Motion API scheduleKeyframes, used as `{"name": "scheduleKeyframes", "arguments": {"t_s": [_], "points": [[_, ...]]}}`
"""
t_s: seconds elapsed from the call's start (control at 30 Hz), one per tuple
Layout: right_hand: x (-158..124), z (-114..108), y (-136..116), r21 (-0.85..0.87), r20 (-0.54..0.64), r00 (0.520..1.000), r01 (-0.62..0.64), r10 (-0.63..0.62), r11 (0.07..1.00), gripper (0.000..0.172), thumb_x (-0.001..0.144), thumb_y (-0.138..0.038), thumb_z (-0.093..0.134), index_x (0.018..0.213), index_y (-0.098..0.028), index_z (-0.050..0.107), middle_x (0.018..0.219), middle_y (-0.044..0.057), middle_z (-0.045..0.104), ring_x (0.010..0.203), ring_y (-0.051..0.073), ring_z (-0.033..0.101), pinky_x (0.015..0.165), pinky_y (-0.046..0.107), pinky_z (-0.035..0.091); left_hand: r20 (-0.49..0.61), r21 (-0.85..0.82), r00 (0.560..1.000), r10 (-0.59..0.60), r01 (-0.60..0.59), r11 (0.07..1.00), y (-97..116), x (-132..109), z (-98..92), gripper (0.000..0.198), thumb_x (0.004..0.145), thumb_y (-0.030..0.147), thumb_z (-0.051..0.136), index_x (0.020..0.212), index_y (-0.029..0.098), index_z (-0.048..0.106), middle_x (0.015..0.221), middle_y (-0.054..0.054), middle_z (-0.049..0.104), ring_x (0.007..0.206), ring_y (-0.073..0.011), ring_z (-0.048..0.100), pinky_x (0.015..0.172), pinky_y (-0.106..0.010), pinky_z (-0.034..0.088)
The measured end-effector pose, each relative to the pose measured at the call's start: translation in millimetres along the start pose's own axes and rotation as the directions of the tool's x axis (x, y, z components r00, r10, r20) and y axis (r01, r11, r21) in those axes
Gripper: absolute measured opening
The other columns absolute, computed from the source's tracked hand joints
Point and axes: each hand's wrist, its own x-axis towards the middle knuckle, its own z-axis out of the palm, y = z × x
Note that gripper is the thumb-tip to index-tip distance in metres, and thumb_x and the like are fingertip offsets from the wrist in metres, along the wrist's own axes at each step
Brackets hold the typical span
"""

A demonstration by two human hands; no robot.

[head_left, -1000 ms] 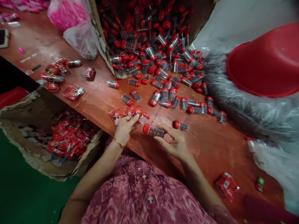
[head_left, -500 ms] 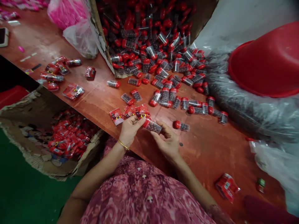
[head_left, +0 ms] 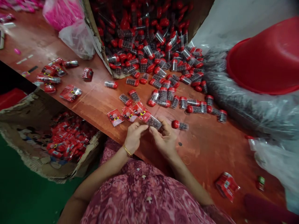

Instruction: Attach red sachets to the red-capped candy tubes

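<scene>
Hands meet at the centre of the frame, just below the near edge of the reddish-brown wooden table (head_left: 210,149). Left hand (head_left: 133,138) and right hand (head_left: 164,139) together pinch a small clear plastic tube with a red cap and dark contents (head_left: 153,120), which lies tilted, its cap end tucked into a red printed plastic sleeve (head_left: 141,111). Further flat red sleeves (head_left: 115,117) lie just left of the hands. One loose red-capped tube (head_left: 179,125) rests just right of the right hand. Many like tubes spill from a tipped brown cardboard box (head_left: 98,40) in the upper centre. At right sits an upturned red plastic basin (head_left: 268,59); at lower left, a torn cardboard carton of red packets (head_left: 63,140).
</scene>
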Motion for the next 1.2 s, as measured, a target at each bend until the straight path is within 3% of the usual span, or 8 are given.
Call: {"name": "scheduleKeyframes", "arguments": {"t_s": [0.13, 0.23, 0.43, 0.57, 0.7, 0.8, 0.97, 1.2], "points": [[-0.8, -1.5, -4.6, -0.062, 0.001, 0.994, 0.105, -0.105, 0.992, 0.034, 0.080, -0.023, 0.059, 0.113, -0.024, 0.054, 0.100, 0.003, 0.064, 0.086, 0.015, 0.062, 0.081, 0.029, 0.051, 0.088, 0.005, 0.996, 0.016, -0.016, 1.000, 11.4, 6.5, -0.8, 0.027, 0.055, 0.037, 0.075, 0.066, 0.015, 0.064, 0.066, -0.001, 0.068, 0.069, -0.0155, 0.064, 0.068, -0.026, 0.047], [-0.6, 3.2, -10.7, -0.069, 0.046, 0.994, 0.097, -0.094, 0.993, 0.034, 0.080, -0.023, 0.058, 0.114, -0.024, 0.054, 0.101, 0.003, 0.064, 0.088, 0.016, 0.062, 0.082, 0.030, 0.051, 0.070, 0.038, 0.993, 0.100, -0.103, 0.994, 9.4, 9.3, 5.3, 0.030, 0.055, 0.039, 0.077, 0.069, 0.014, 0.066, 0.067, -0.001, 0.067, 0.069, -0.0136, 0.062, 0.070, -0.026, 0.047], [3.5, 13.0, -15.0, 0.117, 0.100, 0.995, -0.039, 0.027, 0.992, 0.031, 0.082, -0.030, 0.057, 0.112, -0.023, 0.054, 0.104, 0.004, 0.064, 0.091, 0.016, 0.062, 0.083, 0.029, 0.051, 0.011, 0.056, 0.987, 0.157, -0.158, 0.986, 4.2, 7.9, 7.9, 0.025, 0.055, 0.032, 0.079, 0.070, 0.014, 0.069, 0.070, 0.000, 0.068, 0.068, -0.0118, 0.061, 0.073, -0.025, 0.047], [3.1, 13.5, -11.9, 0.254, 0.200, 0.971, -0.178, 0.128, 0.951, 0.038, 0.079, -0.042, 0.057, 0.112, -0.023, 0.053, 0.105, 0.006, 0.064, 0.084, 0.017, 0.063, 0.066, 0.029, 0.055, -0.014, 0.049, 0.998, 0.060, -0.059, 0.997, 11.1, 4.8, 1.2, 0.028, 0.054, 0.033, 0.078, 0.073, 0.014, 0.069, 0.071, -0.002, 0.069, 0.067, -0.0134, 0.062, 0.065, -0.025, 0.046], [5.1, 22.4, -9.2, 0.292, 0.167, 0.959, -0.271, 0.230, 0.917, 0.034, 0.071, -0.046, 0.065, 0.091, -0.021, 0.056, 0.077, 0.000, 0.063, 0.061, 0.011, 0.059, 0.053, 0.023, 0.051, 0.036, 0.066, 0.997, 0.061, -0.064, 0.996, 14.1, 0.5, -1.0, 0.035, 0.053, 0.036, 0.080, 0.079, 0.015, 0.070, 0.077, -0.003, 0.070, 0.077, -0.0167, 0.064, 0.071, -0.027, 0.048], [9.8, 29.9, -9.2, 0.264, 0.143, 0.970, -0.227, 0.195, 0.937, 0.031, 0.067, -0.046, 0.068, 0.074, -0.021, 0.052, 0.060, -0.006, 0.054, 0.052, 0.008, 0.051, 0.050, 0.020, 0.046, 0.080, 0.152, 0.993, 0.086, -0.097, 0.984, 18.9, -1.1, -2.7, 0.034, 0.051, 0.033, 0.082, 0.077, 0.015, 0.070, 0.080, -0.004, 0.071, 0.084, -0.0182, 0.064, 0.079, -0.028, 0.047], [13.5, 24.3, -18.0, 0.159, 0.220, 0.973, -0.104, 0.067, 0.982, 0.024, 0.069, -0.039, 0.069, 0.079, -0.020, 0.058, 0.069, -0.002, 0.060, 0.060, 0.009, 0.054, 0.059, 0.022, 0.047, 0.043, 0.161, 0.999, -0.011, 0.004, 0.987, 27.2, -3.0, -8.8, 0.038, 0.054, 0.045, 0.078, 0.073, 0.013, 0.070, 0.070, -0.004, 0.070, 0.076, -0.0176, 0.065, 0.070, -0.026, 0.048], [12.4, 16.3, -27.2, 0.255, 0.317, 0.914, -0.340, 0.254, 0.905, 0.023, 0.073, -0.040, 0.064, 0.075, -0.019, 0.054, 0.054, -0.006, 0.051, 0.045, 0.008, 0.049, 0.045, 0.020, 0.044, 0.026, 0.100, 0.987, 0.159, -0.160, 0.982, 21.1, -0.1, -7.8, 0.038, 0.054, 0.041, 0.079, 0.080, 0.015, 0.068, 0.078, -0.003, 0.070, 0.079, -0.0166, 0.064, 0.077, -0.028, 0.047]]}}
